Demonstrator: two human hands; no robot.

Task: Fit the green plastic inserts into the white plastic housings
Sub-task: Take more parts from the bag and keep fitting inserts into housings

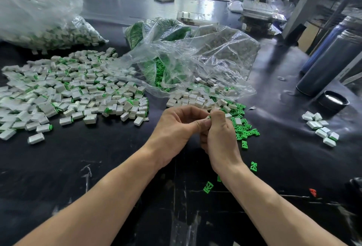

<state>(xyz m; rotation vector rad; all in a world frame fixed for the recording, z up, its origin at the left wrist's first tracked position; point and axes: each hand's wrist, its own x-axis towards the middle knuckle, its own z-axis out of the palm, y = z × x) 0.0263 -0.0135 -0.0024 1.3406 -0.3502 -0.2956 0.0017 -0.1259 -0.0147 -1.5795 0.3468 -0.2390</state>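
Toward the far left corner of the black table (pixel 98 167), a big clear bag (pixel 39 14) bulges with white pieces showing green. In front of it, along the left edge and spreading toward the middle, lies a wide heap of white housings with green ends showing (pixel 74 92), spilled loose on the table.

At the middle of the table, both hands meet above the surface. The left hand (pixel 174 130) has its fingers curled inward, its thumb stretched across toward the right hand. The right hand (pixel 219 138) is curled too, knuckles up, its fingertips pressed against the left thumb tip. A small white and green piece (pixel 209 117) peeks out right where the fingers of both hands come together; both hands pinch it, though most of it is hidden by the fingers and I cannot tell how far the parts are joined.

Just behind the hands sits a loose pile of bare white housings (pixel 197 98), partly under a crumpled clear bag (pixel 195 63) that holds more green pieces. Just right of the right hand lies a scatter of green inserts (pixel 242 128), with a few strays nearer the near edge (pixel 208 187).

Toward the right edge, well apart from the hands, lie a small cluster of white housings (pixel 321 128), a dark round cap (pixel 333 101) and a tall grey cylinder (pixel 331 65).
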